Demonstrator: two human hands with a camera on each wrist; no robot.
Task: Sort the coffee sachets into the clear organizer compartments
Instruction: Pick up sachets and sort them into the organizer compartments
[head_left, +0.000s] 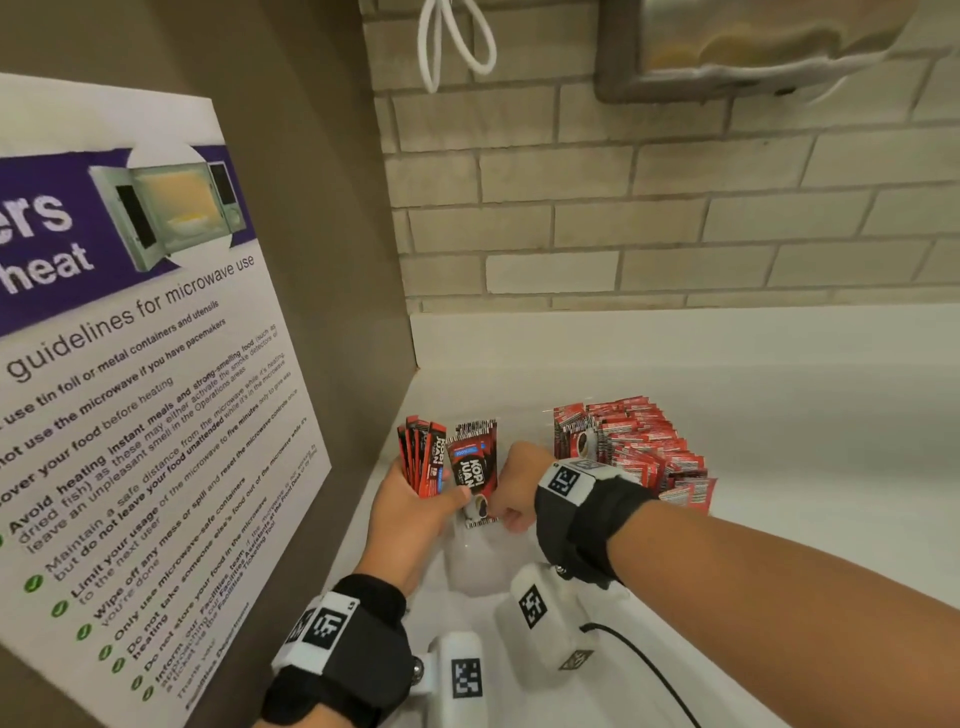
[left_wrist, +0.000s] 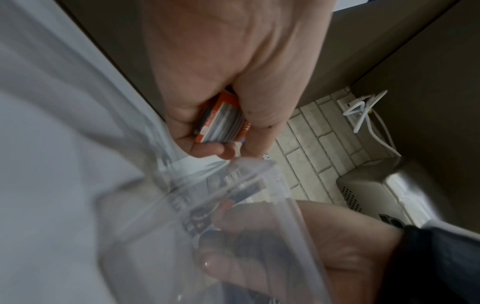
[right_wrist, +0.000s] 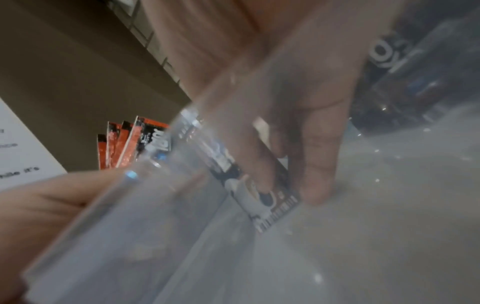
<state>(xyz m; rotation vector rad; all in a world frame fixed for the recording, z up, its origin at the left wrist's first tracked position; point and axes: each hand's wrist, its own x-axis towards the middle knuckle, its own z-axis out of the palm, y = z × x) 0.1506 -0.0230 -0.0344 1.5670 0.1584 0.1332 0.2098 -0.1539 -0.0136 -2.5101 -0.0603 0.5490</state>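
Observation:
My left hand (head_left: 415, 499) grips a fanned bundle of red-and-black coffee sachets (head_left: 423, 457) near the left panel; the left wrist view shows the bundle's ends (left_wrist: 221, 125) inside my curled fingers. Just to the right, my right hand (head_left: 511, 506) pinches the lower end of a few dark sachets (head_left: 472, 467) standing in a compartment of the clear organizer (head_left: 470, 571). Through the organizer's wall (right_wrist: 130, 226) I see my fingers (right_wrist: 298, 164) on the front sachet (right_wrist: 270, 205). A dense row of red sachets (head_left: 634, 447) fills the space further right.
The organizer sits on a white counter (head_left: 779, 415) in a corner. A microwave-guidelines poster (head_left: 130, 364) hangs on the brown panel at left, and a brick wall is behind. A white cord (head_left: 452, 47) and a metal dispenser (head_left: 753, 47) hang above. A black cable (head_left: 649, 670) trails off my right wrist.

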